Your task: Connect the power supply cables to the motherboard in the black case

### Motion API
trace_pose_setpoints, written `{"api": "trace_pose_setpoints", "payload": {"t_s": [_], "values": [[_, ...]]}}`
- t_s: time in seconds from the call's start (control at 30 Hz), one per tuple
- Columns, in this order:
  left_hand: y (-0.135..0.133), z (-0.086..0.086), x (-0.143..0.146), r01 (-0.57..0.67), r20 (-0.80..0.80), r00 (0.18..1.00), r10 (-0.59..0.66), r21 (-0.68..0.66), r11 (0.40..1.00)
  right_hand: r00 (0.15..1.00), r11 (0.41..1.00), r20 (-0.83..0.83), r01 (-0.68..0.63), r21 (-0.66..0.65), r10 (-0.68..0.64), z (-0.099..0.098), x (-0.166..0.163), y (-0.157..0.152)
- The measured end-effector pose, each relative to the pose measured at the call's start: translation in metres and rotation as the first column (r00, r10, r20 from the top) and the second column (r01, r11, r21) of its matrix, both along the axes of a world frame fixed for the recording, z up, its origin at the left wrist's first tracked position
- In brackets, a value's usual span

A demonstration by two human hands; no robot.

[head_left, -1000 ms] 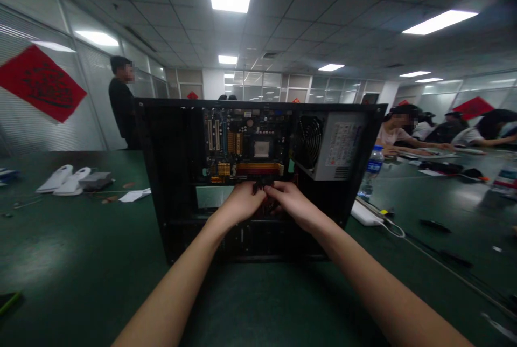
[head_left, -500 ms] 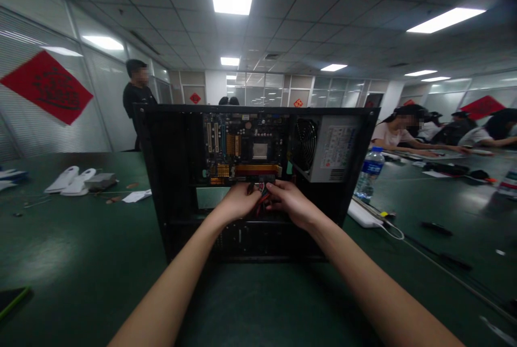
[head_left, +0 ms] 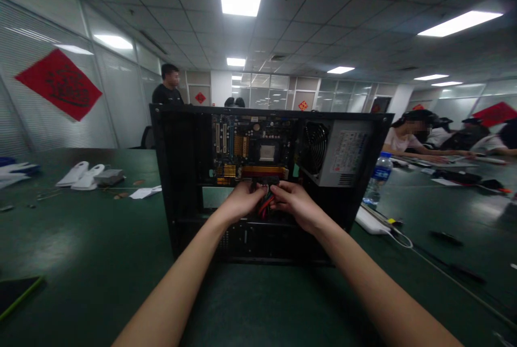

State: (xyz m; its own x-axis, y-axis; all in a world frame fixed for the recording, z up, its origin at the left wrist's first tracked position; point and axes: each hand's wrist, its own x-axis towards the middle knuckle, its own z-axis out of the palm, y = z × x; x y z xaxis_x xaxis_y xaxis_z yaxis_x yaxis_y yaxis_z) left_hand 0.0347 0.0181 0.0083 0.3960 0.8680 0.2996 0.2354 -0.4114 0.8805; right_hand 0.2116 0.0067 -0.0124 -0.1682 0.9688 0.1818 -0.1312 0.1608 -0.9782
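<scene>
- Well, the left hand (head_left: 241,200), at eight o'clock of the dark plug (head_left: 270,180), seems to pinch it near its wires (head_left: 266,207), fingers closed; its tips are partly hidden.
- Between the hands, the plug is probably best steered by its hard body, kept level, since tugging on the wires could strain them.
- At four o'clock, the right hand (head_left: 299,201) has its fingers bent in, apparently gripping the plug too; equal pressure from both sides should keep it from tipping.
- As for looks, the case (head_left: 266,111) is black, standing open-sided on the green bench (head_left: 100,255).
- At eleven o'clock of the plug, the board (head_left: 248,127) shows pale strips, gold-coloured parts and a silvery square.
- In front of the board's lower edge, the plug is black and blocky, with red, black and greenish wires bunched at six o'clock; whether it touches the board cannot be told.
- At two o'clock, the power unit (head_left: 343,153) is grey, white-labelled, with a dark fan (head_left: 314,142) facing left.
</scene>
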Motion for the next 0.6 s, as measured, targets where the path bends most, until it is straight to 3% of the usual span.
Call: {"api": "trace_pose_setpoints", "payload": {"t_s": [0.3,0.6], "values": [[0.0015,-0.0003,0.0009,0.035,0.024,0.999,-0.034,-0.032,0.999,0.998,0.997,-0.006,-0.067,-0.043,0.067,0.0000,0.0022,0.0009],[0.0094,-0.0069,0.0029,-0.009,-0.032,0.999,0.012,0.112,0.994,0.999,0.996,-0.008,-0.052,-0.071,0.051,0.0025,0.0014,0.0006]]}}
